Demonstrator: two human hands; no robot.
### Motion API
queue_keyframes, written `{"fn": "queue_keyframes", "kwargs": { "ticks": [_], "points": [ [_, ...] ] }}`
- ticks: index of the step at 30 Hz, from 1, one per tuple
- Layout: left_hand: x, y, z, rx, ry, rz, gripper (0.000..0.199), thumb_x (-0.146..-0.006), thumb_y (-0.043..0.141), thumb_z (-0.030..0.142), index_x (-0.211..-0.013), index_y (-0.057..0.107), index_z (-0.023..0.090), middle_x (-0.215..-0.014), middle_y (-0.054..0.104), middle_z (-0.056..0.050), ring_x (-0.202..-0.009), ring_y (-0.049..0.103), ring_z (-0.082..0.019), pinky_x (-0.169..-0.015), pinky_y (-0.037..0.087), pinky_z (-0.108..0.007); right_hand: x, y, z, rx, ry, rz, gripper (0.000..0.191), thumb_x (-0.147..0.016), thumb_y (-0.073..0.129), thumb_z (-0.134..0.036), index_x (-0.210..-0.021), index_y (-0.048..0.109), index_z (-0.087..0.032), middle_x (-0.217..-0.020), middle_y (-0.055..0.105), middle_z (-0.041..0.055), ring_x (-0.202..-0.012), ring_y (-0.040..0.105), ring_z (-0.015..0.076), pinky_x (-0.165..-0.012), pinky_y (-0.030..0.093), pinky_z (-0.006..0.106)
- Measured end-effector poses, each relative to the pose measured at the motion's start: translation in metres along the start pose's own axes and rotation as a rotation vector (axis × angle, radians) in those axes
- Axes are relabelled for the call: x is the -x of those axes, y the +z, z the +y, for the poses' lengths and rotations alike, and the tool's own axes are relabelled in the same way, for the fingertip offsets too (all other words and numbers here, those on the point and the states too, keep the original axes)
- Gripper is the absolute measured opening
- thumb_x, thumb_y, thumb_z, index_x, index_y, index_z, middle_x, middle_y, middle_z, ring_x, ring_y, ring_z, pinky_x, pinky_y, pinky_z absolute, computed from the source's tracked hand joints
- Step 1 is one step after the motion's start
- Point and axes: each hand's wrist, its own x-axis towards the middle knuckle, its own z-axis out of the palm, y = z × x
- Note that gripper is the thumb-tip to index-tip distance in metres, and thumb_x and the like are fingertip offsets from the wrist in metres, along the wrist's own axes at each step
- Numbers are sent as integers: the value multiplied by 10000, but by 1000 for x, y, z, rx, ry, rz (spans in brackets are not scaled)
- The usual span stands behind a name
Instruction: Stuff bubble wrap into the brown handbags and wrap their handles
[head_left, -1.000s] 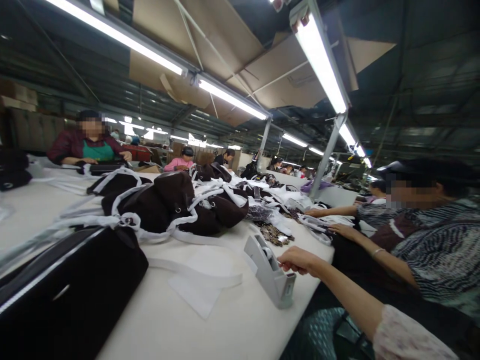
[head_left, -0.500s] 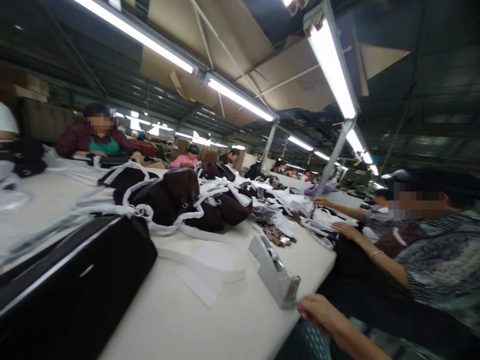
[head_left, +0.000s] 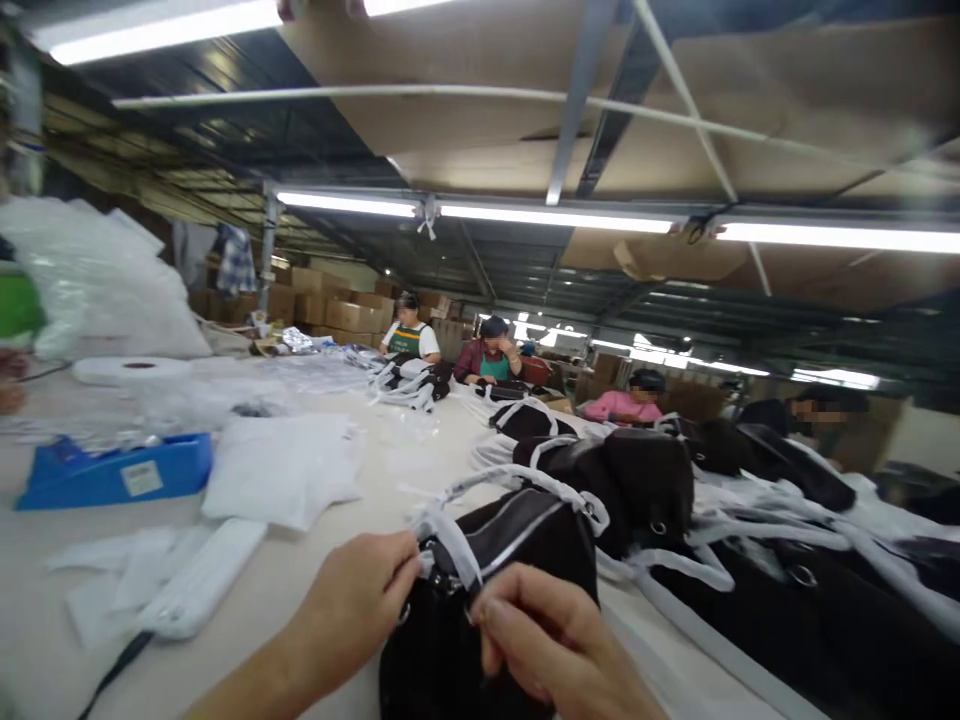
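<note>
A black handbag (head_left: pixel 540 545) stands end-on in front of me, its carrying handle (head_left: pixel 457 545) wrapped in white material. My left hand (head_left: pixel 371 585) is closed on the upper left corner of the bag's near end, beside the handle's base. At the same end, my right hand (head_left: pixel 540 635) pinches thumb and forefinger together by the handle's lower end, touching the bag. Whatever is between those fingertips is too small or hidden to make out. Metal fittings show between the hands. The lower part of the bag is partly covered by my right hand.
More black bags (head_left: pixel 645 480) with white-wrapped straps crowd the table on the right. Leftward lie a blue tape dispenser (head_left: pixel 124 475), a white packet (head_left: pixel 285 470), a white corded device (head_left: pixel 202 580) and a heap of clear plastic (head_left: pixel 90 280). Co-workers (head_left: pixel 491 355) sit across the table.
My view has swung left, away from the grey tape dispenser at the table edge. My right hand has moved from beside that dispenser to the bag's end, where my left hand now also shows.
</note>
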Motion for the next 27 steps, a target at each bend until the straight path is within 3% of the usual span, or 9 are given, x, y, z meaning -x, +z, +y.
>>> {"fn": "queue_keyframes", "kwargs": {
  "ticks": [2, 5, 11, 18, 27],
  "points": [
    [4, 5, 1, -34, -28, 26, 268, -942, 387, 261, -741, 557, 210, -788, 693, -45, -751, 635, -209, -633, 338, -293, -33, 19, -13, 14, -26, 2, 300, -759, 634, -470, -680, 610, -182, -575, 560, -5, -462, 300, 83, -472, 219, 246],
    [7, 13, -2, -73, -56, 54, 265, -949, 377, 258, -775, 573, 219, -808, 709, -53, -765, 661, -241, -620, 326, -313, -62, 34, -11, 157, -30, 44, 253, -746, 569, -390, -610, 587, -178, -529, 514, -19, -459, 300, 88, -459, 196, 244],
    [9, 25, -8, -92, -74, 79, 300, -979, 299, 248, -826, 555, 221, -841, 715, -78, -793, 686, -273, -627, 365, -337, -73, 36, 2, 254, -15, 33, 197, -779, 535, -271, -643, 624, -161, -561, 602, 1, -476, 382, 92, -457, 240, 224],
    [12, 34, -2, -150, -112, 88, 306, -954, 277, 100, -886, 555, 206, -904, 712, -90, -853, 698, -263, -677, 441, -330, -85, 41, -9, 294, 104, 6, 220, -765, 482, -169, -563, 571, -168, -516, 575, -19, -389, 354, 62, -389, 214, 195],
    [11, 67, -29, -212, 101, 541, 290, -914, 339, 36, -782, 506, 234, -676, 659, 16, -586, 666, -167, -519, 403, -249, -100, 42, -20, 285, 219, -79, 239, -700, 493, -104, -477, 551, -169, -435, 515, -43, -321, 318, 56, -323, 195, 195]
  ]
}}
